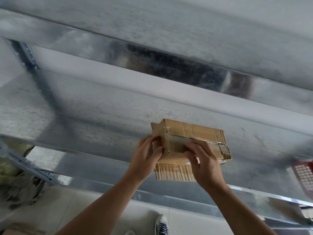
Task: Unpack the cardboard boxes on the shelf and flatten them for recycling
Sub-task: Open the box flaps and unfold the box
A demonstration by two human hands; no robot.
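A small brown cardboard box (194, 133), crumpled and sealed with clear tape, lies near the front of a grey metal shelf (94, 106). One end flap sticks up at its far left corner. My left hand (148, 155) grips the box's left end with thumb and curled fingers. On the near top edge of the box rests my right hand (205, 161), its fingers curled over the cardboard by the tape seam. A flat piece of corrugated cardboard (172, 172) shows under the box at the shelf's front edge.
Another shelf level (169, 22) runs above. A red plastic basket (304, 172) sits at the right edge. At the lower left lies a dark, blurred bundle (18, 185). My shoe (161, 224) stands on the pale tiled floor below.
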